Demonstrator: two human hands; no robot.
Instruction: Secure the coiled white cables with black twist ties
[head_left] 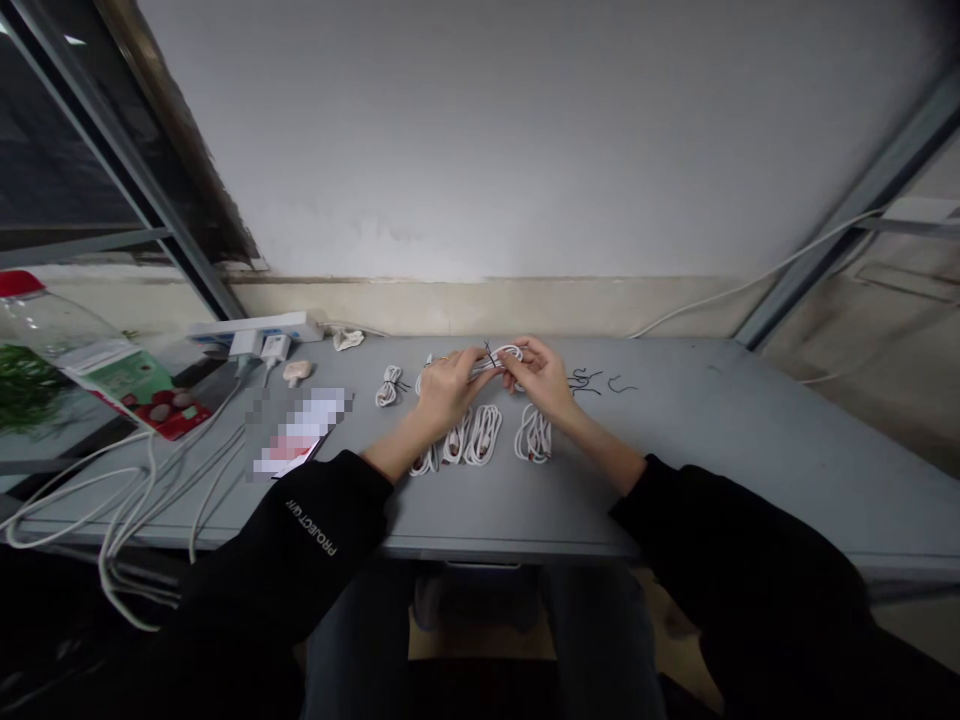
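Observation:
Between my hands, above the desk, is a coiled white cable [511,353] with a black twist tie [489,352] around its middle. My left hand [450,385] is closed on the coil's left part. My right hand [538,378] pinches near the tie and the right loop; its exact hold on the tie is too small to make out. Below the hands lie several coiled white cables [484,436], and one more coil [533,435] sits under my right wrist. To the left lies a cable bundle [388,386] bound with a black tie. Loose black twist ties [586,380] lie right of my right hand.
A phone [304,430], partly blurred, lies on the grey desk [712,450] at left. Behind it are a power strip [259,327] with plugged chargers and a small adapter [298,373]. White cords [127,500] hang over the left front edge, beside a red-capped bottle [60,310].

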